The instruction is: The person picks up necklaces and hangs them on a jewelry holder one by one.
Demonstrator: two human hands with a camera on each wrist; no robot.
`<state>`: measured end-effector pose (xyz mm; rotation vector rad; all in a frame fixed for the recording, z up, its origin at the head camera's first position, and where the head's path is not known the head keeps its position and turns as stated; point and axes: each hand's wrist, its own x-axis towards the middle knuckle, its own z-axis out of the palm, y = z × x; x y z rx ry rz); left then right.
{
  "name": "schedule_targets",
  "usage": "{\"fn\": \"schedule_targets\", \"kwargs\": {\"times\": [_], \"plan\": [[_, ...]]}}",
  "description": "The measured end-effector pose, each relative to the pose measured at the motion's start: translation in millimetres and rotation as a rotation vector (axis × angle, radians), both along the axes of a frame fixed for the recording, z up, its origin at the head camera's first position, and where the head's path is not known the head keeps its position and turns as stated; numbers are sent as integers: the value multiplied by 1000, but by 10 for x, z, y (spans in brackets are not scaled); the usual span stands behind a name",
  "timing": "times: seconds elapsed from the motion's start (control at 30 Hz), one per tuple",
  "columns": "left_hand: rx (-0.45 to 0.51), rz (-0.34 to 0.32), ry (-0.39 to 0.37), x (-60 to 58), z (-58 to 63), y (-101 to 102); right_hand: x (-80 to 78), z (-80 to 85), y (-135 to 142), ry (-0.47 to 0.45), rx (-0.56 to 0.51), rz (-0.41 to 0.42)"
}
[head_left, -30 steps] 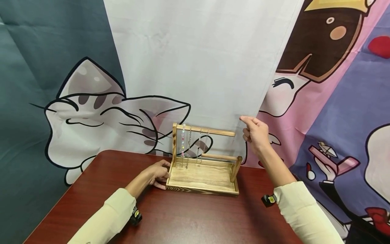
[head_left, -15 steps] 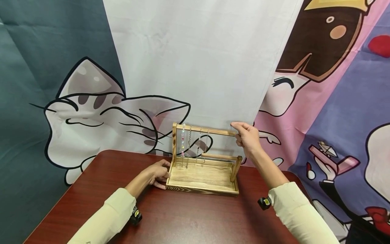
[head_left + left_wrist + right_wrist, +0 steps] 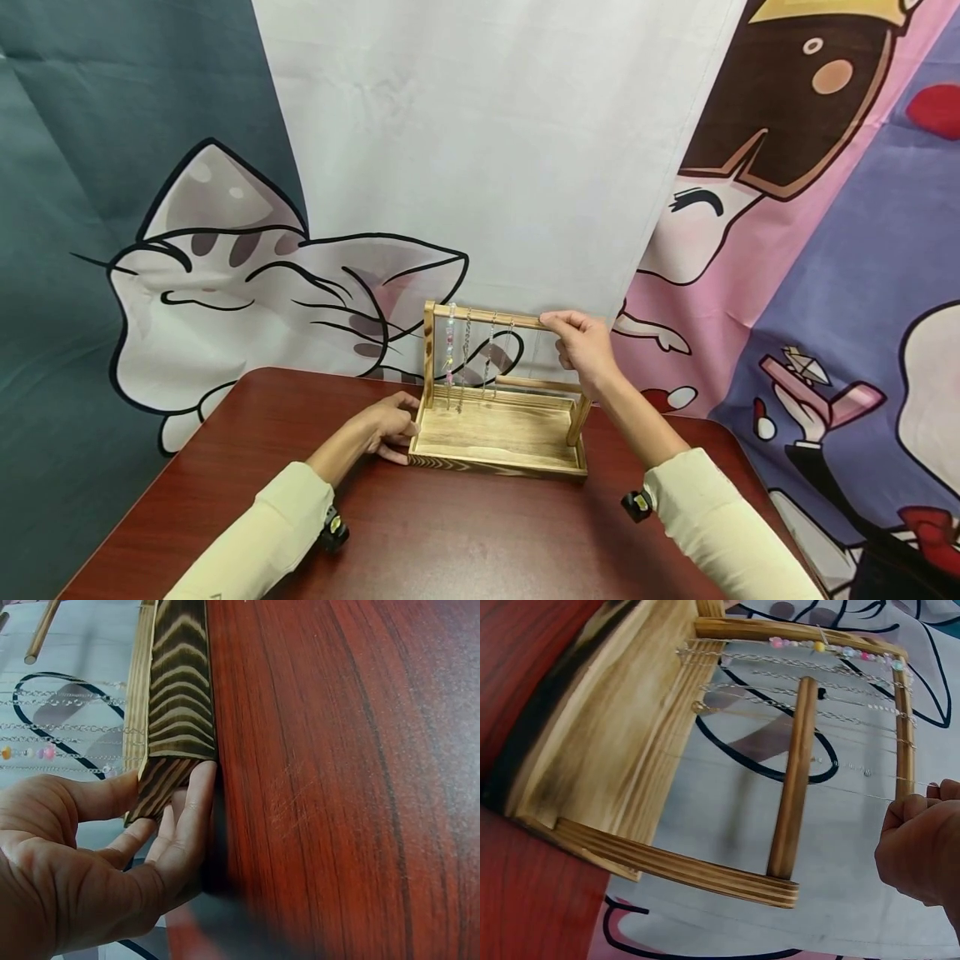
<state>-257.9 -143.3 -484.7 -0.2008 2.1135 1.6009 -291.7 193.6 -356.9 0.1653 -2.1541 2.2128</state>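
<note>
A wooden jewelry stand [image 3: 495, 433] with a shallow tray base stands on the table. My left hand [image 3: 390, 427] grips the tray's left end; in the left wrist view the thumb lies on the near rim and the fingers on the end wall [image 3: 163, 784]. At the free right end of the upper bar [image 3: 525, 322], my right hand [image 3: 585, 343] pinches a thin necklace [image 3: 853, 793], whose fine strand passes over the bar. Left of it hang a colorful beaded necklace [image 3: 450, 343] and several silvery chains [image 3: 780, 662].
A shorter lower bar [image 3: 540, 384] juts left from the stand's right post [image 3: 579, 421]. The red-brown table [image 3: 480, 533] reaches back to a printed cloth backdrop [image 3: 480, 150]. Small black cameras [image 3: 637, 505] sit on both wrists.
My right hand has moved left and down, from beyond the bar's free end to the bar itself, bringing the thin necklace onto it. The left hand has stayed at the tray.
</note>
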Motion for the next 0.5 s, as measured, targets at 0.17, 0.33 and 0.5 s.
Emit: {"fn": "schedule_targets", "kwargs": {"times": [0.17,0.33,0.5], "plan": [[21,3,4,31,-12,-13,27,-120,8,17,83,-19],[45,-4,19,49,-33,-39,79,-195,37,31,157,-62],[80,-56,61,42,-86,-124,156,-222,68,25,215,-101]]}}
